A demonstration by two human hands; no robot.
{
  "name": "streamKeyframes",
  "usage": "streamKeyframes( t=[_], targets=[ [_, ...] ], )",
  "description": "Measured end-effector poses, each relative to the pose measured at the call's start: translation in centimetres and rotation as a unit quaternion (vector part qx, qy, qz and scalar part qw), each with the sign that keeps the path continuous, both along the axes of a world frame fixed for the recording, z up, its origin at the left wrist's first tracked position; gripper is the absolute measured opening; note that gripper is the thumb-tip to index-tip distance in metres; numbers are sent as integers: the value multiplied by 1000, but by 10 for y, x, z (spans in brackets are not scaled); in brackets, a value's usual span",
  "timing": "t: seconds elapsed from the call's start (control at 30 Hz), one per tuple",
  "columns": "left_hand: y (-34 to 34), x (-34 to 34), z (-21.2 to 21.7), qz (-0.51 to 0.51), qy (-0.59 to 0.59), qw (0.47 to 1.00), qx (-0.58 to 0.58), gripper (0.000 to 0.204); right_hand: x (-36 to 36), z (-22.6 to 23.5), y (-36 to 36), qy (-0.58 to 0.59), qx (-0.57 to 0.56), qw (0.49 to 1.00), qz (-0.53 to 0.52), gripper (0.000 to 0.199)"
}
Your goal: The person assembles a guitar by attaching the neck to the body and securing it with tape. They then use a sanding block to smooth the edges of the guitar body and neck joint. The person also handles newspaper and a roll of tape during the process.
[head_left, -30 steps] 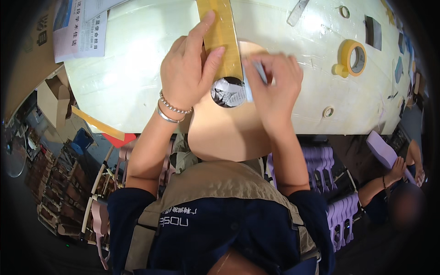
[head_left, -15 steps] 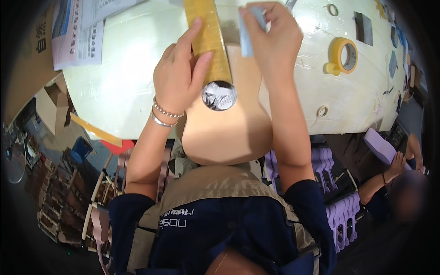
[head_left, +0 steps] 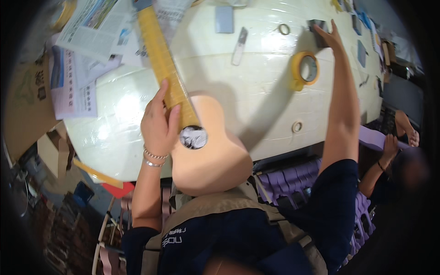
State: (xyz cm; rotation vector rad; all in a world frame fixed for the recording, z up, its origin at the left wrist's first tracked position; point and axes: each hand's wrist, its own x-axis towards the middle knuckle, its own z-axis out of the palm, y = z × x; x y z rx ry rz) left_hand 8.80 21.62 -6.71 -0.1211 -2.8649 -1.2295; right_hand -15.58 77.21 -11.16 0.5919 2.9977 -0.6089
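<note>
One unfinished ukulele (head_left: 208,156) lies across the near edge of the white worktable (head_left: 256,96), its body overhanging toward the person and its yellow-taped neck (head_left: 162,64) running to the far left. The left hand (head_left: 158,123) is wrapped around the neck just above the soundhole, fingers curled, thumb on top. The right hand (head_left: 329,34) stretches to the far right, fingers spread on a dark grey block (head_left: 317,28). Three tape rolls show: one large yellow roll (head_left: 305,68) and two small rings (head_left: 284,29) (head_left: 297,126). Newspapers (head_left: 87,50) lie far left.
</note>
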Motion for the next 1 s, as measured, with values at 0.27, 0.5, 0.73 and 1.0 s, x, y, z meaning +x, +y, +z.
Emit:
streamKeyframes(
  t=[0.27, 0.5, 0.73, 1.0],
  targets=[
    [-4, -3, -4, -1, 13, 1000, -12, 52, 137, 95, -211, 74, -277, 953, 92, 44],
    [-6, -42, 4, 23, 84, 990, -115, 50, 256, 97, -361, 96, -16, 971, 216, 48],
    [3, -146, 2, -113, 220, 938, -243, 37, 263, 71, -376, 195, -16, 958, 208, 48],
    [12, -149, 2, -156, 226, 927, -254, 24, 259, 69, -393, 214, -6, 955, 205, 45]
  ],
)
